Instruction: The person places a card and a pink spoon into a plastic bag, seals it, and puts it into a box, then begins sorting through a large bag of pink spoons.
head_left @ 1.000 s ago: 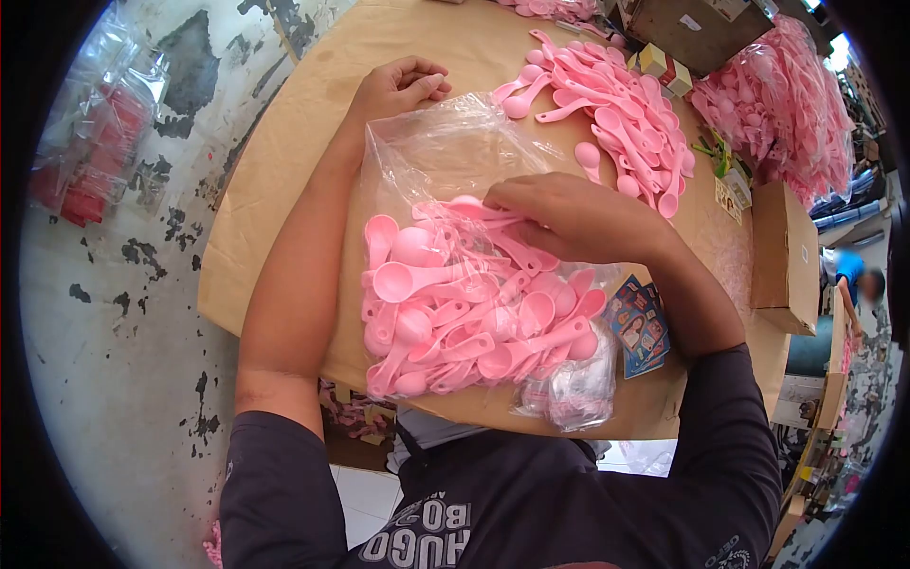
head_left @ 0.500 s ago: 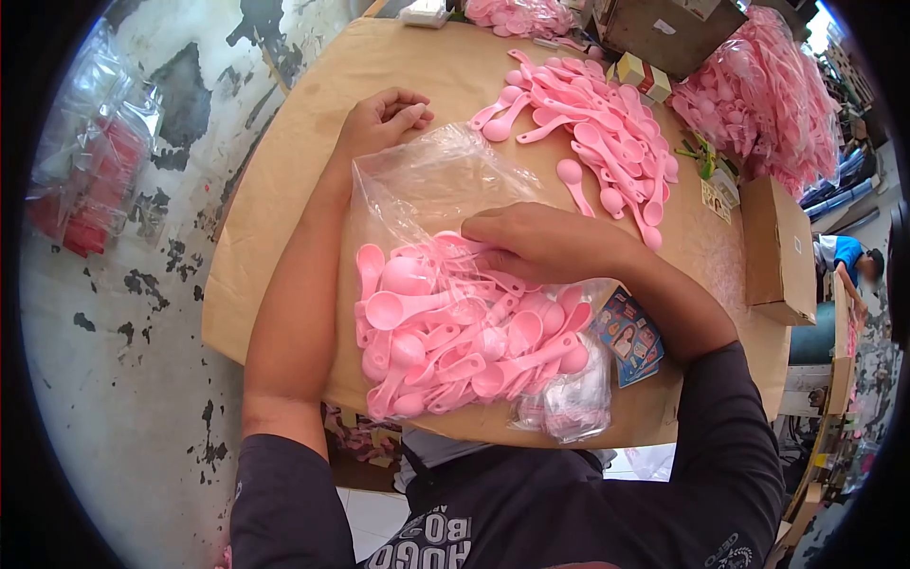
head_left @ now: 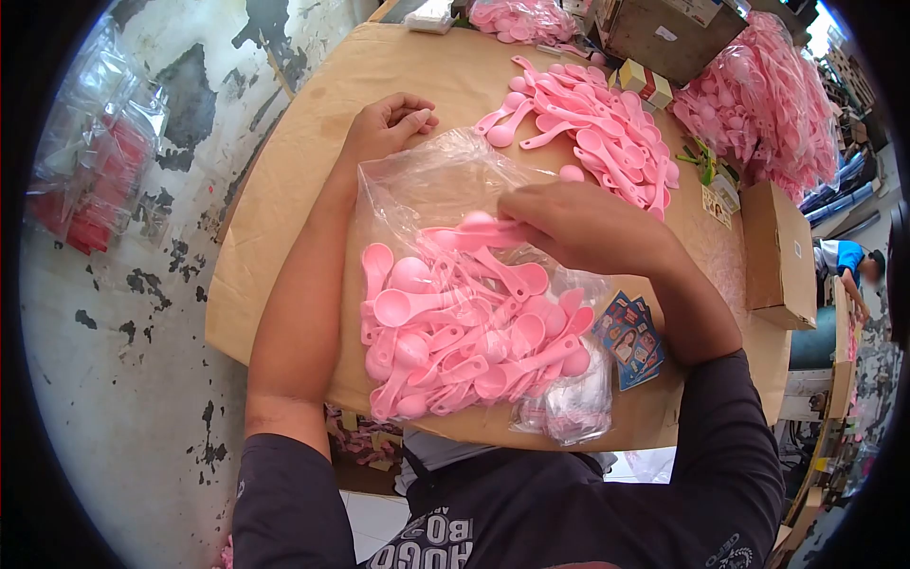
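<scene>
Many pink measuring spoons (head_left: 417, 351) fill the lower part of a clear plastic bag (head_left: 436, 175) lying on the table. My right hand (head_left: 573, 223) is closed on the handles of pink spoons (head_left: 479, 232), whose bowls point left over the upper part of the heap. Some of the handles are hidden under my fingers. Beyond the bag's upper left edge, my left hand (head_left: 393, 121) rests with curled fingers, thumb against the forefinger, and no object shows in it. My left forearm lies along the side of the bag.
A loose pile of pink spoons (head_left: 607, 123) lies beyond my right hand. Printed cards (head_left: 630, 341) and folded clear bags (head_left: 569, 403) are near the front edge. A cardboard box (head_left: 779, 251) and a big bag of spoons (head_left: 758, 109) stand right. A person (head_left: 844, 261) works farther off.
My right hand has moved slightly up and right, lifting spoons from the heap; their handles now show in its grip. My left hand has stayed almost in place.
</scene>
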`<state>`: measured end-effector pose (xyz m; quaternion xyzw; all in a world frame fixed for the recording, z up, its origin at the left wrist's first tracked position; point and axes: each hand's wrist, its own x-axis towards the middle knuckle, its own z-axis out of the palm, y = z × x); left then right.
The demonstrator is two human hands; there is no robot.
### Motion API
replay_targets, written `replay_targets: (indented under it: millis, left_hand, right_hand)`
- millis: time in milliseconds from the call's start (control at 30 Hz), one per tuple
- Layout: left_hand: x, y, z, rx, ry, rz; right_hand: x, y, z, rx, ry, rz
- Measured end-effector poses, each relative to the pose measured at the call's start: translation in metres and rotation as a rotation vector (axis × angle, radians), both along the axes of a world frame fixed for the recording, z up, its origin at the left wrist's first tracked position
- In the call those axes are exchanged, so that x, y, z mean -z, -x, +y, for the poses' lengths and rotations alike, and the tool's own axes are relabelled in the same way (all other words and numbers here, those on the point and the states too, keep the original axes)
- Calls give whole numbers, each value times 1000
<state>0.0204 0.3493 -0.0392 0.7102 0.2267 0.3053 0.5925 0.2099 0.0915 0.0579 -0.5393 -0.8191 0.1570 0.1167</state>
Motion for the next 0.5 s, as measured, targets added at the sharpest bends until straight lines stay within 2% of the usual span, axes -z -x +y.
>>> replay_targets:
  millis: [133, 267, 333, 500]
  left_hand:
    - [3, -1, 7, 8, -68, 18]
    - [2, -1, 3, 7, -31, -8]
    - [1, -1, 1, 5, -20, -7]
    - [-3, 0, -3, -5, -16, -8]
  right_hand:
    - [-2, -8, -6, -38, 154, -173]
    - [2, 1, 0, -21, 147, -96]
    - [2, 9, 2, 20, 55, 24]
    - [9, 18, 1, 8, 118, 6]
